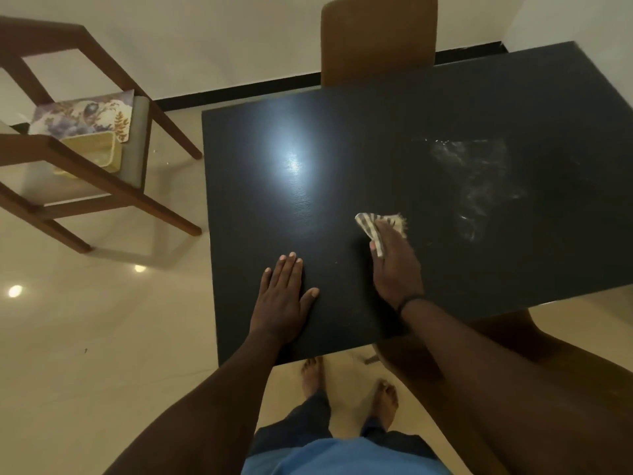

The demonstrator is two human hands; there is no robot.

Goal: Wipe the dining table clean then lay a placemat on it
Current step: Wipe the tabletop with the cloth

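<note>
Wiping step in hand, placemat not laid yet. Right hand (394,265) presses a striped cloth (368,228) flat onto the dark dining table (308,207), fingers held together and laid over it, cloth poking out past the fingertips and at the thumb side; whether any finger curls under the cloth, cannot tell. Left hand (284,296) lies flat on the table just left of the right hand, fingers straight and close together, thumb spread out, holding nothing, likely bracing. A whitish smear (479,186) sits beyond and to the right of the right fingertips, not touching the cloth, so that patch looks unwiped. Next move probably calls for pushing the cloth forward and right across the smear with steady downward pressure, then more passes. Placemat (82,116), floral print, lies on the seat of a wooden chair (102,186) well off to the left of the left fingers, with a yellowish basket-like tray (92,150) lying on part of it; that tray would need shifting to get the mat. A brown chair (376,42) stands at the far table edge beyond the fingertips. Nothing sits between cloth and smear.
</note>
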